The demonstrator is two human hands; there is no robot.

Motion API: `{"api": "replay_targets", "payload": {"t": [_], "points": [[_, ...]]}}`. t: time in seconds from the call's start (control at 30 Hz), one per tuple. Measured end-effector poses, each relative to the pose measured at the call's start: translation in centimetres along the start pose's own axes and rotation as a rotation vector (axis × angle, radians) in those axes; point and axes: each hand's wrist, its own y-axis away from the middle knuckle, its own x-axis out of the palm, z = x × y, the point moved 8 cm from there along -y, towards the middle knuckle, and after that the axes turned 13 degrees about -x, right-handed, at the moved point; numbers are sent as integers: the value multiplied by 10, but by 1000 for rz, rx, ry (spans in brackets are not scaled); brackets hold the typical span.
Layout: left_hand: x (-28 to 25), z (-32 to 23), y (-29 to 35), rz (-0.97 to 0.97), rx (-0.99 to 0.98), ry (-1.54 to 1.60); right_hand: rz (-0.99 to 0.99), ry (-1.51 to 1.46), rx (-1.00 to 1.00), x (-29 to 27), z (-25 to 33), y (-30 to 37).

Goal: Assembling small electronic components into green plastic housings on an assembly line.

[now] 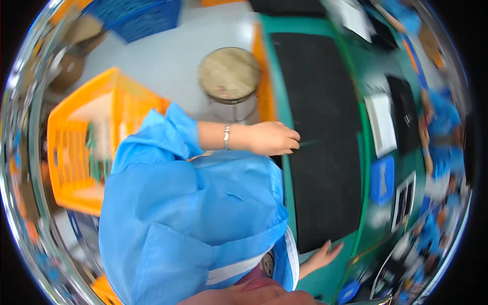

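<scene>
Your left hand [274, 138] curls at near edge of black mat [328, 188] on green table [325, 279], grip unclear, your right hand [323, 258] spreads loose beside its end, apparently a positioning step, next calling for light contact.

Matt black mat [328, 188]; plastic crate [126, 104]; cloth smock [188, 203].

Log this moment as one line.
left hand: curled at edge of black mat, grip unclear | right hand: fingers spread by mat's end | surface: green table | nearby: round stool, orange crate
</scene>
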Motion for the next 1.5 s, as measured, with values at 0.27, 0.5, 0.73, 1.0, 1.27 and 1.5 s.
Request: {"api": "replay_targets", "payload": {"t": [0.27, 0.5, 0.73, 1.0, 1.27, 1.5], "points": [[-214, 77, 216, -568, -855, -92, 490, -282, -603, 99, 174, -56], [-126, 65, 501, -880, -1356, 495, 930, -335, -1267, 176, 324, 48], [-134, 39, 436, -1014, -1137, 969, 1170, -347, -1177, 205, 333, 96], [-183, 132, 387, -1350, -1047, 849, 1205, -383, -1072, 220, 339, 116], [-197, 188, 354, -1232, -1335, 383, 1385, -348, -983, 261, 347, 151], [-257, 206, 572, -356, -1590, -62, 1369, -358, -797, 292, 323, 140]]}}
